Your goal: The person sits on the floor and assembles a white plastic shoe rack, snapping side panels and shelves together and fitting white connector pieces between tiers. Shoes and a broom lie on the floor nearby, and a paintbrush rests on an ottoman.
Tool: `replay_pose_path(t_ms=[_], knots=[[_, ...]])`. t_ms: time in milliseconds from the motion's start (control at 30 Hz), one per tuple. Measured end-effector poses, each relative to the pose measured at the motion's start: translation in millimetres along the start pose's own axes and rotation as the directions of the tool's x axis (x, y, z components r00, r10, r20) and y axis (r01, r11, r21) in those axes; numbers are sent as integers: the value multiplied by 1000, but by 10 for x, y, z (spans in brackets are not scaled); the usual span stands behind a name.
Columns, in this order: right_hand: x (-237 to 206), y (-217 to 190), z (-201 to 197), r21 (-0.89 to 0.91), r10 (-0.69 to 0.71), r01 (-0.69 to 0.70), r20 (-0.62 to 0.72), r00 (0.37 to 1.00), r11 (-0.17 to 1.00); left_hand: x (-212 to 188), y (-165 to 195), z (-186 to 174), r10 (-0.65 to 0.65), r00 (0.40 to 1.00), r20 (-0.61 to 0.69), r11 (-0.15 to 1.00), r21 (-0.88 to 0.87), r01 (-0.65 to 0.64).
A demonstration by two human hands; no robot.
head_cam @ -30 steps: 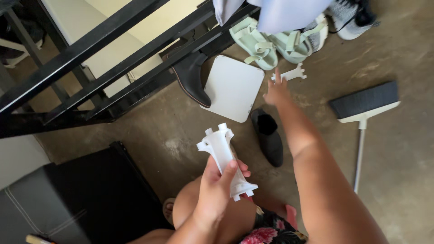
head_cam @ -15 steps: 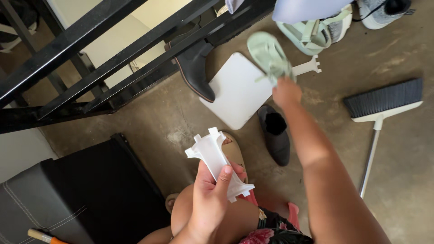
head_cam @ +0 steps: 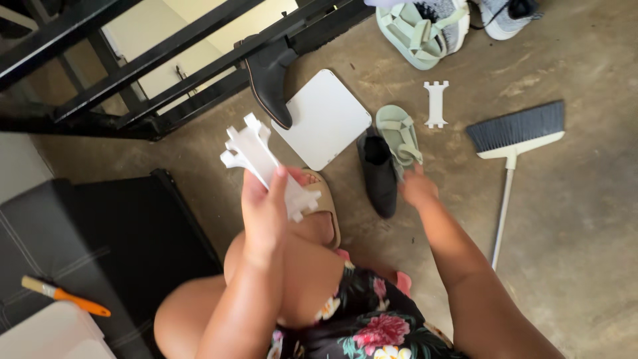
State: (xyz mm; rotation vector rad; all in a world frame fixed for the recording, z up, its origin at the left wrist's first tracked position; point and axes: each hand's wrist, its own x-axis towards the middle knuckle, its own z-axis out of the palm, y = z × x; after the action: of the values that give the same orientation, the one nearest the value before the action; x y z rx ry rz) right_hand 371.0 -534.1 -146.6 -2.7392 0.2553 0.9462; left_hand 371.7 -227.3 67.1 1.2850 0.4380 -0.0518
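From the head view the surface is a bare, stained concrete floor [head_cam: 571, 219]. A black metal railing [head_cam: 166, 60] crosses the far left, and a dark padded seat [head_cam: 100, 246] with an orange-handled paintbrush [head_cam: 63, 294] on it sits near left.

The left hand [head_cam: 264, 211] holds a white notched plastic piece [head_cam: 266, 163] up over the knee, fingers clamped around its middle. The right hand [head_cam: 417, 188] hangs low at the heel of a pale green sandal [head_cam: 397, 136] lying on the floor beside a black shoe [head_cam: 379, 174]; whether its fingers grip the sandal's end or only touch it cannot be told.

Half a second ago that sandal was lifted in the right hand, farther off over the white square panel [head_cam: 325, 118]; now it lies flat, nearer. A second white notched piece [head_cam: 436, 104] lies in the open just right of the sandal. The left hand's piece has stayed put.

A black boot [head_cam: 269, 76] overlaps the panel's far left edge. A broom [head_cam: 515, 133] lies to the right, its handle running nearward. More sandals and sneakers [head_cam: 425, 26] crowd the far edge. Open floor spreads right of the broom and near right.
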Motion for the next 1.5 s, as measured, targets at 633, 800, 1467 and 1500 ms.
replay_pose_path(t_ms=[633, 800, 1467, 1500], knots=[[-1029, 231, -178, -84, -353, 345, -112, 929, 935, -101, -966, 1486, 217, 864, 455, 908, -418, -8], [-829, -101, -244, -8, -330, 330, -61, 942, 944, 279, -862, 1312, 179, 924, 339, 983, -105, -152], [2004, -176, -1055, -258, -156, 96, -223, 962, 961, 611, -843, 1070, -186, 864, 469, 49, 882, -468], [2139, -199, -1117, -259, -120, 67, -194, 974, 964, 613, -841, 1060, -151, 865, 478, 28, 877, -480]])
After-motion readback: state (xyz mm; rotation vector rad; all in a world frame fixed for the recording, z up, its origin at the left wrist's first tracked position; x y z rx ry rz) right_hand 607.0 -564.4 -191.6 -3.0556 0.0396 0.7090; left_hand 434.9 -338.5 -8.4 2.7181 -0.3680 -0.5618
